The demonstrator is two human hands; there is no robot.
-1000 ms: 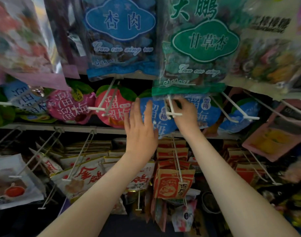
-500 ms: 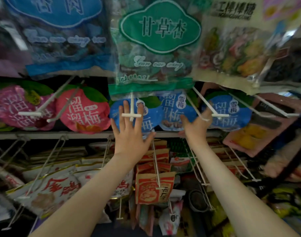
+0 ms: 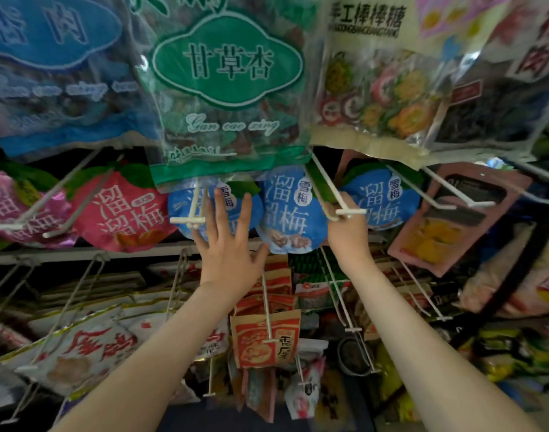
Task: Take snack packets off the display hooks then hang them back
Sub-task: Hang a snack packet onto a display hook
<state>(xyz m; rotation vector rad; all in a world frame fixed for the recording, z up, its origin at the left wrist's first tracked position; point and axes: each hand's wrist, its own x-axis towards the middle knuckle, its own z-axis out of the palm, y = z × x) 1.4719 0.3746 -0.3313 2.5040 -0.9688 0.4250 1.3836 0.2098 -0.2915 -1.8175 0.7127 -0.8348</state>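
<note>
Head view. Judged to be the take-off step, at the reach: nothing held in the left hand, and every packet in sight hanging on its hook.

Left hand [image 3: 228, 247] raised with its back to the camera, arm stretched up from the lower left. Fingers [image 3: 219, 210] straight and spread, tips lying over the face of the left packet [image 3: 255, 212], just right of the left hook [image 3: 187, 219] and its cross-bar. Touching the packet or just short of it: cannot tell.

Right hand [image 3: 348, 238] up at the cross-bar end of the right hook [image 3: 349, 211], between the middle packet [image 3: 290, 213] and the right packet [image 3: 385, 198]. Fingers mostly folded out of sight behind the wire; pinching the hook, a packet edge or nothing at all, cannot tell.

Next move, as a judgement: closing the left fingers on the left packet near its top, then drawing it along the wire toward the camera and clear of the cross-bar. Worth minding the green packet [image 3: 228, 88] hanging low over the hook roots, hiding the blue packets' tops and likely to be brushed.
</note>
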